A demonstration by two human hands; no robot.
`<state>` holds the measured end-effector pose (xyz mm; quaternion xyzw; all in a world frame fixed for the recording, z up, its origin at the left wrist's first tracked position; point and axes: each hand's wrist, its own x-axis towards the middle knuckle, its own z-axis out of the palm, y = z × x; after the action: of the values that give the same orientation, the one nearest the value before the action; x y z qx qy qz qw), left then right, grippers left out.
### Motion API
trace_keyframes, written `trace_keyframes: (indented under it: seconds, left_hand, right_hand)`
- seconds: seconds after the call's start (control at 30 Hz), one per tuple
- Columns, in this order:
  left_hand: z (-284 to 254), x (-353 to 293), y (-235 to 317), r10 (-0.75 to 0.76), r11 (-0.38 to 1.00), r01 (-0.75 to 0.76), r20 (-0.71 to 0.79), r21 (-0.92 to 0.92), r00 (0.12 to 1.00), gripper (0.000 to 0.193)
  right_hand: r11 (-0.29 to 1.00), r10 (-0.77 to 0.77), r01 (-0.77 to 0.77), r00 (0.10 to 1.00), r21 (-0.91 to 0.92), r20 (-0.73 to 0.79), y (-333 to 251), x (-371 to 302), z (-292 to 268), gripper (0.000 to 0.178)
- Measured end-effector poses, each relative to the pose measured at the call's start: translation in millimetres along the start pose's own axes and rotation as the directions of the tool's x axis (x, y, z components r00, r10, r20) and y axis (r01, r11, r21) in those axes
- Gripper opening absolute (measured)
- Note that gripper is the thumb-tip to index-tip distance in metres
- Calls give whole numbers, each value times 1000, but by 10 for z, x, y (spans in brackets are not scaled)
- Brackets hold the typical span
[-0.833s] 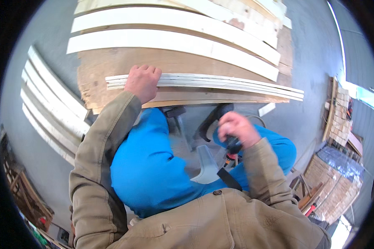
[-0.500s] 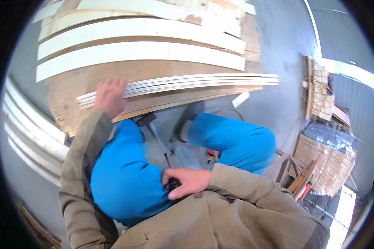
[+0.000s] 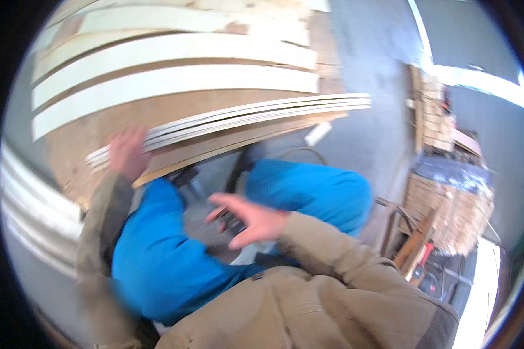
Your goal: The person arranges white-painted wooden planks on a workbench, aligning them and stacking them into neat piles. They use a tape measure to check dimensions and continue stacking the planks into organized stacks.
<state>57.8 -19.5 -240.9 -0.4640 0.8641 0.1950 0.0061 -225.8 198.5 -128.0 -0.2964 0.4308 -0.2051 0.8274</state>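
My left hand (image 3: 128, 152) is closed over the left end of a small stack of white-faced wooden strips (image 3: 244, 116), which lies along the near edge of a wooden board (image 3: 174, 106). My right hand (image 3: 253, 220) is in front of my body, between my knees. Its fingers curl around a small black object (image 3: 232, 221), partly hidden by the hand and too blurred to name. Beyond the stack, several wide white boards (image 3: 177, 79) lie side by side on the wooden surface.
Long white boards (image 3: 38, 189) lie at the left, below the work surface. An offcut (image 3: 318, 133) is near the stack's right end. To the right stand stacked wood blocks (image 3: 436, 113), a plastic-topped pile (image 3: 448, 198) and loose wood pieces (image 3: 416, 241).
My right hand has lifted off my lap with the black object and moved up and slightly left. My left hand stays on the strips. The whole view has shifted a little.
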Motion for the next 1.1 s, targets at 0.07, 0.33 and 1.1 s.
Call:
trace_keyframes:
  seconds: [0.07,0.33,1.1]
  left_hand:
    - [-14,-14,-31,-29,1000,29,32,5,999,51]
    - [-244,-255,-352,-2,999,7,-102,47,995,52]
    - [-80,-460,-812,-5,997,-9,-187,-73,982,56]
  right_hand:
    - [995,-87,91,991,39,-103,-298,-52,-106,111]
    - [994,-103,104,994,43,-25,-1307,-39,48,97]
    - [-35,-942,936,86,-351,325,-1850,498,1380,36]
